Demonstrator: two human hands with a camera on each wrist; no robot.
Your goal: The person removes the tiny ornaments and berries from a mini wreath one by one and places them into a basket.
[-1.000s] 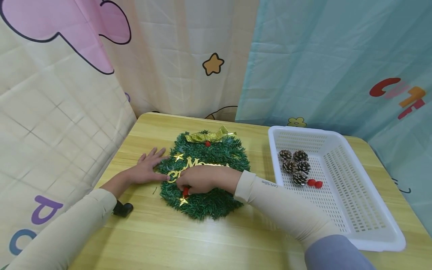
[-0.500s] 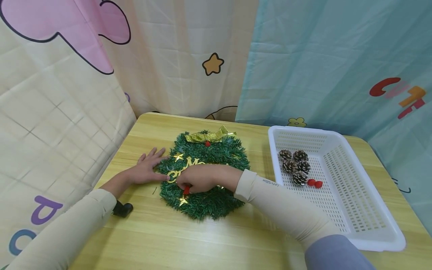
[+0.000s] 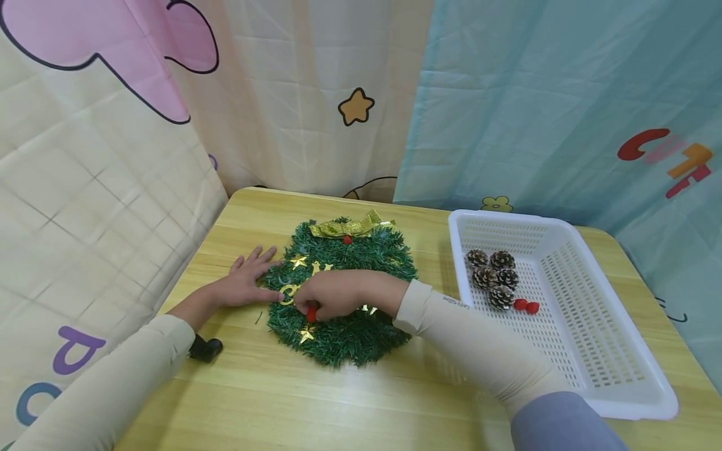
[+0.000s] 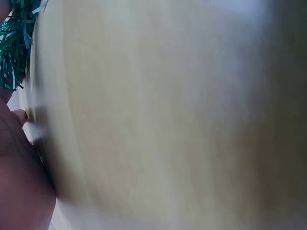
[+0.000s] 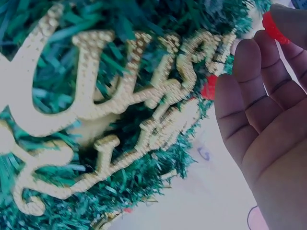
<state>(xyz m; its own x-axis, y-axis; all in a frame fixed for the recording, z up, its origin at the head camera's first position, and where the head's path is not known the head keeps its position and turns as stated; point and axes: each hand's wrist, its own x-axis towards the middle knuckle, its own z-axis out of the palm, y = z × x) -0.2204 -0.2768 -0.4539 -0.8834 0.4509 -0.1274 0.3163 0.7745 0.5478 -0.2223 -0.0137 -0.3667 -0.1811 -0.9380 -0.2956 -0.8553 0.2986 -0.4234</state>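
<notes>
A green tinsel wreath (image 3: 344, 347) lies on the table, with gold lettering (image 3: 289, 293) across it, gold stars (image 3: 306, 335) and a glittery gold bow (image 3: 350, 228) at its far edge. My right hand (image 3: 333, 294) is over the wreath's left-middle part and covers much of the lettering. Between its thumb and finger it pinches a small bumpy red berry (image 5: 275, 29), just above the near gold star. My left hand (image 3: 244, 285) lies with spread fingers at the wreath's left edge, touching the greenery. In the left wrist view, only part of that hand (image 4: 19, 167) shows.
On the right stands a white perforated basket (image 3: 632, 351) holding several pinecones (image 3: 501, 298) and two red berries (image 3: 526, 306). A small black object (image 3: 205, 349) lies by the left sleeve. Curtains (image 3: 304, 113) hang behind the wooden table (image 3: 271, 401).
The right hand has shifted slightly while still pinching the red berry, and shows more of it below the fingers. More of the upper lettering is covered. The left hand has not moved.
</notes>
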